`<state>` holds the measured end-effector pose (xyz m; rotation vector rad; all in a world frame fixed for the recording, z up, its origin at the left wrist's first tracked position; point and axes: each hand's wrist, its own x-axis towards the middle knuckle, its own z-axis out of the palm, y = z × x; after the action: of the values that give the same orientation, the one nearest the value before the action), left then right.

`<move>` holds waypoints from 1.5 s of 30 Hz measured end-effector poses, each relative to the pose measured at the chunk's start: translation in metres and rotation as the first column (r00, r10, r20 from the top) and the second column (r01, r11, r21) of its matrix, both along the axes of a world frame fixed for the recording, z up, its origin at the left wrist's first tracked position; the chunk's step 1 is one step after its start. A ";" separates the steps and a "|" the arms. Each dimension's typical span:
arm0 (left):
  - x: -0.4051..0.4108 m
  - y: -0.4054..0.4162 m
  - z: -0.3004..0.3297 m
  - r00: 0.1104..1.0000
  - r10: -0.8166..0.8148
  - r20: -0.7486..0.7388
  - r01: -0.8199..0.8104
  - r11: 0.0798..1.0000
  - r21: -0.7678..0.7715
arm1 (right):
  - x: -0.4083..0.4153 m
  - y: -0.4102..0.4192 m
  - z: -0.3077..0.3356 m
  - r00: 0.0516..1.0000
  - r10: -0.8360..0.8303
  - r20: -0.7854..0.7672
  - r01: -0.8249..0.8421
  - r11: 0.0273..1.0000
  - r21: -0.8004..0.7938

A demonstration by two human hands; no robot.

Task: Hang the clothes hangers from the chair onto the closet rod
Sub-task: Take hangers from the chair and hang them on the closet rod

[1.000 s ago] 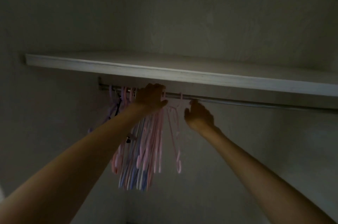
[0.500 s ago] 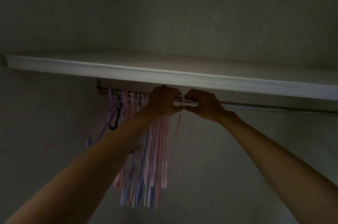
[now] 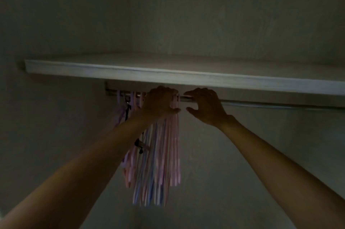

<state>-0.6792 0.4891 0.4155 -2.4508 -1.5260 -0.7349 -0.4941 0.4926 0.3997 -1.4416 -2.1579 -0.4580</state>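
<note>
Forearms reach up from the bottom corners into a dim closet, both bare. Left hand is curled around the tops of a bunch of hangers, its fingers closed over their hooks right at the rod; how many it actually holds I cannot tell in the poor light. Right hand is just beside it, apart from the bunch, fingers spread and thumb out, holding nothing; its fingertips lie at the rod, though whether they touch it is unclear. The hangers are pink, blue and white, pressed close together and hanging straight down from the left end of the rod, their lower ends blurred. A few more hooks, and a dark clip, sit on the rod further left. Above the rod runs a pale shelf, with the plain closet wall behind.
</note>
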 end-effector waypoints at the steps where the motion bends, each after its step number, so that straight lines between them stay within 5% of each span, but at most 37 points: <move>1: 0.001 -0.004 0.000 1.000 -0.001 -0.003 0.001 1.000 0.016 | 0.004 -0.009 -0.002 0.999 -0.001 -0.034 0.001 1.000 0.019; 5: 0.010 -0.039 -0.006 0.998 -0.050 0.028 0.047 0.996 0.075 | 0.032 -0.066 -0.015 0.977 0.023 -0.211 -0.009 0.998 0.069; 10: 0.043 -0.102 -0.026 0.987 -0.145 0.064 0.147 0.989 -0.019 | 0.086 -0.143 -0.050 0.961 -0.154 -0.230 0.104 0.971 -0.215; 19: 0.187 -0.244 -0.111 0.935 -0.354 0.016 0.322 0.831 -0.454 | 0.217 -0.337 -0.143 0.865 -0.442 -0.237 0.154 0.684 -0.713; 28: 0.307 -0.378 -0.205 0.864 -0.502 0.051 0.401 0.621 -0.674 | 0.319 -0.525 -0.214 0.713 -0.661 -0.233 0.171 0.487 -0.857; 36: 0.429 -0.459 -0.306 0.755 -0.648 0.097 0.411 0.354 -0.840 | 0.412 -0.660 -0.293 0.413 -0.884 -0.221 0.232 0.336 -0.913; 42: 0.524 -0.469 -0.396 0.709 -0.704 0.044 0.376 0.324 -0.868 | 0.486 -0.722 -0.379 0.051 -0.984 -0.170 0.257 0.178 -0.950; 45: 0.567 -0.470 -0.451 0.721 -0.693 -0.009 0.325 0.349 -0.879 | 0.511 -0.732 -0.426 -0.028 -0.992 -0.126 0.183 0.119 -0.976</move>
<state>-0.1125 0.0190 -0.0359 -3.5588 -0.9703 0.7041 0.0174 -0.2394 -0.0260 -2.4739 -0.3209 0.9950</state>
